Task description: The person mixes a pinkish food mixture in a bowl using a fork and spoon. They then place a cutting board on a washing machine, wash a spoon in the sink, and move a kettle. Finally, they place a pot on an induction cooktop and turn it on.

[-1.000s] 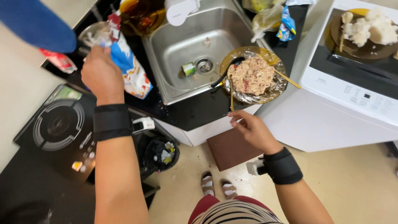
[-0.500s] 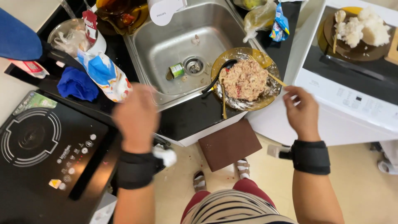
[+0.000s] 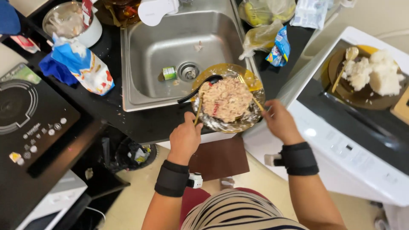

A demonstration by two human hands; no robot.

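i had my left hand [image 3: 184, 137] gripping one chopstick [image 3: 198, 111] and my right hand [image 3: 277, 121] gripping another [image 3: 254, 99]; the minced mixture [image 3: 226, 99] looked well blended, nothing served yet.

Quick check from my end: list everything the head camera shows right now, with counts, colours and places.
bowl of minced mixture: 1, amber rim, counter edge right of sink
black spoon: 1, resting in bowl
chopsticks: 2, tan, one at each hand
sink: 1, steel, centre
blue-white bag: 1, left of sink
induction cooktop: 1, black, far left
plate of white rice: 1, on white appliance, right
left hand: at bowl's near rim, gripping a chopstick
right hand: at bowl's right rim
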